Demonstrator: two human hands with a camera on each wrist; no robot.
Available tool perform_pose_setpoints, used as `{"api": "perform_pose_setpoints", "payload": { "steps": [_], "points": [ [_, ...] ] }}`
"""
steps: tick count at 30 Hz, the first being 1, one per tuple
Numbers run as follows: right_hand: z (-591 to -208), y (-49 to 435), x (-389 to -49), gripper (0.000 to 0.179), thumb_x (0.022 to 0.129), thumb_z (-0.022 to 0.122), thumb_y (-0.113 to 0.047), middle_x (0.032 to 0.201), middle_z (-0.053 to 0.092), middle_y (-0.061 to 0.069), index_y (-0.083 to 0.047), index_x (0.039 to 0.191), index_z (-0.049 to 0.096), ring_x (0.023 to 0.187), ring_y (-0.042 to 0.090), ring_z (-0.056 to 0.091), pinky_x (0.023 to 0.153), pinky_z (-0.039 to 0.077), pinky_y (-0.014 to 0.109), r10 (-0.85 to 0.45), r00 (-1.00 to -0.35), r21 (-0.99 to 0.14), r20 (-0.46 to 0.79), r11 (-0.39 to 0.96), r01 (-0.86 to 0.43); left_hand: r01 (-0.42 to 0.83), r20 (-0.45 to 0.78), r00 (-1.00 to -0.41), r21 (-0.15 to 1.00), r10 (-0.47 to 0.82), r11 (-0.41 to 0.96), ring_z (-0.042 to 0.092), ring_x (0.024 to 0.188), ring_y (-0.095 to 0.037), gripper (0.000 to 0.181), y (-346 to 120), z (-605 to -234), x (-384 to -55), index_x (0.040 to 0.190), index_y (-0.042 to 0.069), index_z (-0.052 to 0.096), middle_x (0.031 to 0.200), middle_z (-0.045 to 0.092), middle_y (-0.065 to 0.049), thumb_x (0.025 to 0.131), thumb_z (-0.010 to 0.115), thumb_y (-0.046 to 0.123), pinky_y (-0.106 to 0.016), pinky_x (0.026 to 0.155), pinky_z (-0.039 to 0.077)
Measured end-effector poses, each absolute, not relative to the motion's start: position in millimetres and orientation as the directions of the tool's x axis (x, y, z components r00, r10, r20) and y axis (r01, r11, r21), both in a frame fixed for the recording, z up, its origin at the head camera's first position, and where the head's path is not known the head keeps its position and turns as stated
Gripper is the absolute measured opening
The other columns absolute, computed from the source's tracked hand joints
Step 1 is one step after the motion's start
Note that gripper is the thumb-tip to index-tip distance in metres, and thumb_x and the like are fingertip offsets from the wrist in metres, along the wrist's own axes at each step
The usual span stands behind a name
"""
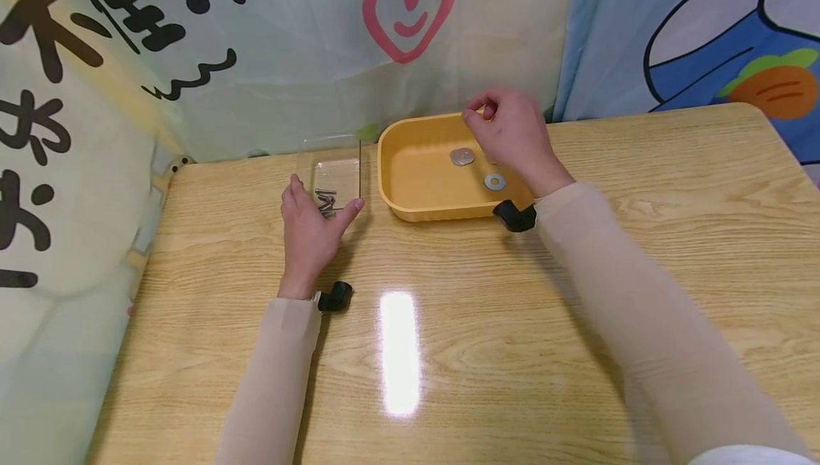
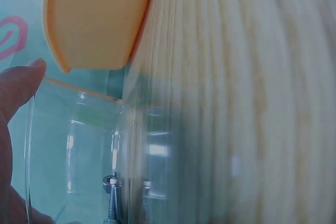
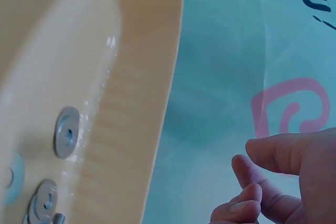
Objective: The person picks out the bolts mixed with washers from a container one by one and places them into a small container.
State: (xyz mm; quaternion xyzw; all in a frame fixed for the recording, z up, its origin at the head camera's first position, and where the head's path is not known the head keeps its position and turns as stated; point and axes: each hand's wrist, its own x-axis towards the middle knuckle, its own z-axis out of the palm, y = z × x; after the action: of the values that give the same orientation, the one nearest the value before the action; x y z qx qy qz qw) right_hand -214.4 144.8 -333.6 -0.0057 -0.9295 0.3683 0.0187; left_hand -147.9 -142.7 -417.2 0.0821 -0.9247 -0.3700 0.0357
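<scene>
My left hand [image 1: 310, 230] grips a clear plastic box [image 1: 339, 166] near its front end, thumb and fingers on opposite sides. Several metal bolts [image 1: 325, 200] lie inside; the left wrist view shows one round-headed bolt [image 2: 112, 198] close up. To the right stands a yellow tray [image 1: 416, 213] with flat metal washers [image 1: 495, 181] on its floor. Above the tray's back right part is my right hand [image 1: 512, 130], its fingers loosely bent. In the right wrist view a small gap shows between thumb [image 3: 278, 153] and index finger, with nothing visible in it.
A wooden table [image 1: 480, 344] carries the box and tray near its back edge. A printed cloth [image 1: 288, 59] hangs right behind them and along the left side. In the right wrist view a small threaded end [image 3: 60, 217] shows beside stacked washers [image 3: 46, 200].
</scene>
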Motion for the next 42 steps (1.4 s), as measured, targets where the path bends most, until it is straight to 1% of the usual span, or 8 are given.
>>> {"api": "perform_pose_setpoints", "payload": {
  "steps": [10, 18, 27, 35, 39, 42],
  "points": [
    [-334.2, 155.3, -226.2, 0.035, 0.101, 0.053, -0.033, 0.091, 0.055, 0.008, -0.007, 0.117, 0.069, 0.076, 0.025, 0.05, 0.068, 0.038, 0.035, 0.04, -0.999, -0.658, 0.002, 0.753, 0.029, -0.125, 0.001, -0.985, 0.689, -0.173, 0.714, 0.026, 0.145, -0.04, 0.119, -142.5, -415.7, -147.6, 0.158, -0.007, 0.008, 0.158, 0.019, -0.028, 0.084, 0.073, 0.06, -0.049, 0.116, 0.029],
    [-335.8, 164.0, -236.5, 0.036, 0.101, 0.051, -0.031, 0.096, 0.058, 0.011, -0.005, 0.118, 0.069, 0.085, 0.027, 0.05, 0.07, 0.039, 0.035, 0.057, -0.998, -0.637, 0.001, 0.77, 0.043, -0.124, -0.001, -0.985, 0.692, -0.171, 0.711, 0.027, 0.144, -0.04, 0.119, -142.5, -415.3, -147.3, 0.158, -0.007, 0.007, 0.158, 0.02, -0.028, 0.084, 0.072, 0.06, -0.05, 0.115, 0.029],
    [-337.8, 169.3, -241.5, 0.04, 0.101, 0.05, -0.032, 0.105, 0.061, 0.016, -0.002, 0.123, 0.066, 0.094, 0.03, 0.053, 0.077, 0.043, 0.037, 0.064, -0.996, -0.621, -0.058, 0.779, 0.087, -0.118, 0.008, -0.985, 0.689, -0.171, 0.715, 0.027, 0.144, -0.04, 0.119, -143.1, -416.3, -147.7, 0.158, -0.008, 0.008, 0.157, 0.02, -0.028, 0.084, 0.073, 0.06, -0.05, 0.115, 0.03],
    [-336.7, 176.1, -244.5, 0.038, 0.1, 0.051, -0.03, 0.105, 0.065, 0.018, 0.0, 0.115, 0.068, 0.095, 0.034, 0.055, 0.08, 0.044, 0.043, 0.02, -0.995, -0.544, -0.094, 0.836, 0.068, -0.123, 0.004, -0.985, 0.692, -0.174, 0.711, 0.027, 0.144, -0.04, 0.119, -142.7, -415.7, -147.8, 0.158, -0.007, 0.007, 0.158, 0.019, -0.028, 0.084, 0.072, 0.06, -0.049, 0.116, 0.03],
    [-338.6, 181.2, -247.1, 0.036, 0.099, 0.054, -0.027, 0.106, 0.068, 0.022, 0.004, 0.111, 0.07, 0.095, 0.036, 0.056, 0.083, 0.046, 0.048, -0.041, -0.994, -0.5, -0.103, 0.866, 0.017, -0.124, 0.003, -0.985, 0.691, -0.174, 0.712, 0.027, 0.144, -0.039, 0.119, -143.1, -416.6, -147.9, 0.158, -0.007, 0.007, 0.158, 0.019, -0.027, 0.084, 0.072, 0.06, -0.049, 0.116, 0.029],
    [-339.9, 184.6, -249.4, 0.035, 0.098, 0.056, -0.025, 0.103, 0.068, 0.023, 0.005, 0.106, 0.07, 0.093, 0.037, 0.057, 0.082, 0.047, 0.049, -0.084, -0.99, -0.474, -0.114, 0.88, -0.02, -0.125, 0.0, -0.985, 0.692, -0.174, 0.711, 0.026, 0.145, -0.039, 0.119, -143.4, -417.6, -148.1, 0.158, -0.007, 0.007, 0.158, 0.019, -0.027, 0.084, 0.072, 0.061, -0.049, 0.116, 0.029]
  ]
}}
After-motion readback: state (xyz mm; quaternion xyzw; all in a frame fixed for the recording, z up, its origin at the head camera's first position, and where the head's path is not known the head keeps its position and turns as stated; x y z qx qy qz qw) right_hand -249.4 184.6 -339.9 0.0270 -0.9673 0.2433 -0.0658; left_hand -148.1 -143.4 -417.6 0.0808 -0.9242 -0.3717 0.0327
